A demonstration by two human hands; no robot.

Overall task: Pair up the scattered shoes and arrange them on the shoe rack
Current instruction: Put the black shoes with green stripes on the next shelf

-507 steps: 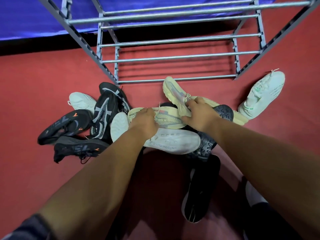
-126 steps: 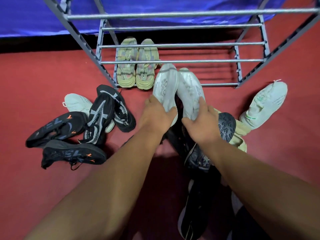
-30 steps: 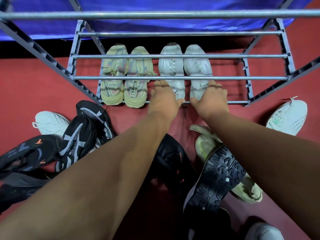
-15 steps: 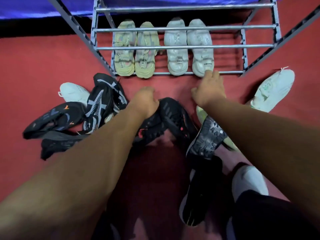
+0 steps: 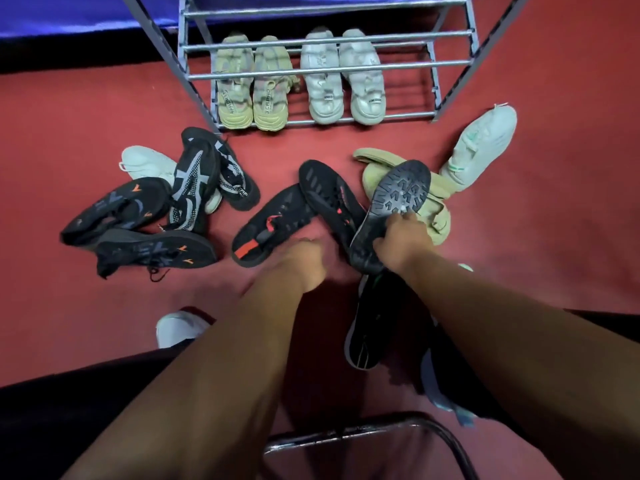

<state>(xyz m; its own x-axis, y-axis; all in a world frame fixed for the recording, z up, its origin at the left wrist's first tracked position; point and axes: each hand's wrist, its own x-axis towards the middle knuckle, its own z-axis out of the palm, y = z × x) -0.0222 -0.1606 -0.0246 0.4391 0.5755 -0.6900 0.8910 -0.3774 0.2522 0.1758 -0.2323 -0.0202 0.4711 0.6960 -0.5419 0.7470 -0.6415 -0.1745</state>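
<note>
two hands have left the rack. the right hand (image 5: 398,242) has closed on an upturned black shoe (image 5: 391,213); the left hand (image 5: 304,263) is blurred, grip unclear. its likely mate (image 5: 363,330) lies just below. beyond, two pairs (image 5: 298,81) sit on the shoe rack (image 5: 329,69), so pair three begins.

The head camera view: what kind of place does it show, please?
Probably an indoor room or staged recording space: red carpeted floor, a metal shoe rack before a blue cloth backdrop, and a metal chair frame near the person.
</note>
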